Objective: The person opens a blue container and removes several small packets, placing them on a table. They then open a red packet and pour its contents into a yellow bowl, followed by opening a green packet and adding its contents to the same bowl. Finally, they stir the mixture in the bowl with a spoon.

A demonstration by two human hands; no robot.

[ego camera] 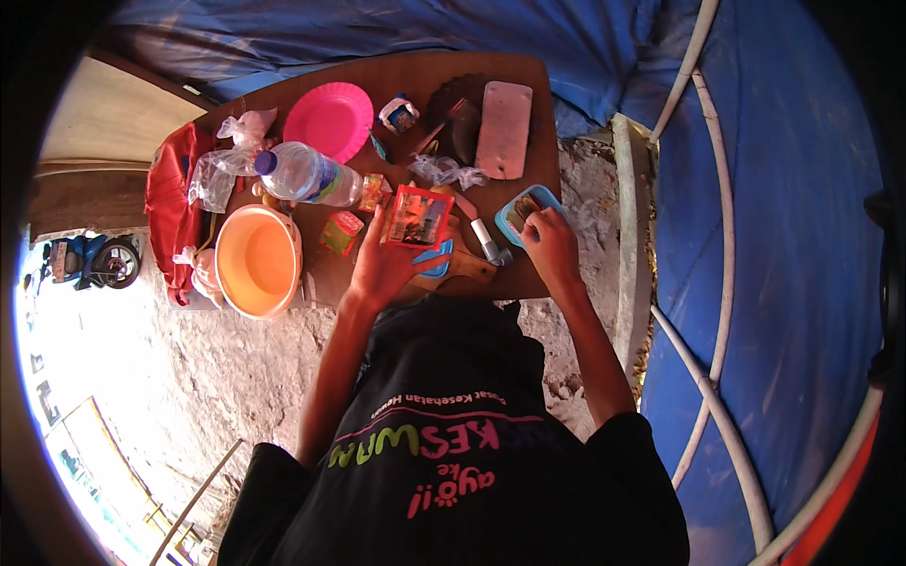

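My left hand (386, 265) is at the near middle of the brown table, with a red printed packet (420, 216) held at its fingers. My right hand (548, 244) reaches over a blue plastic container (507, 218) near the table's right edge, its fingertips together at a dark brown piece (522, 209) inside; whether they grip it is hard to tell. Between the hands lie a wooden cutting board (468, 264), a blue lid (435, 260) beside my left fingers, and a knife (481, 230) with a white and grey handle. Two small packets (342, 232) (375, 191) lie left of my left hand.
On the brown table (425, 71) stand an orange basin (258, 258), a water bottle (308, 173) lying tilted, a pink plate (329, 120), plastic bags (216, 177), a stone mortar (465, 131) and a pinkish rectangular board (505, 127). Red cloth (170, 205) covers the left end. Blue tarpaulin (800, 247) hangs at right.
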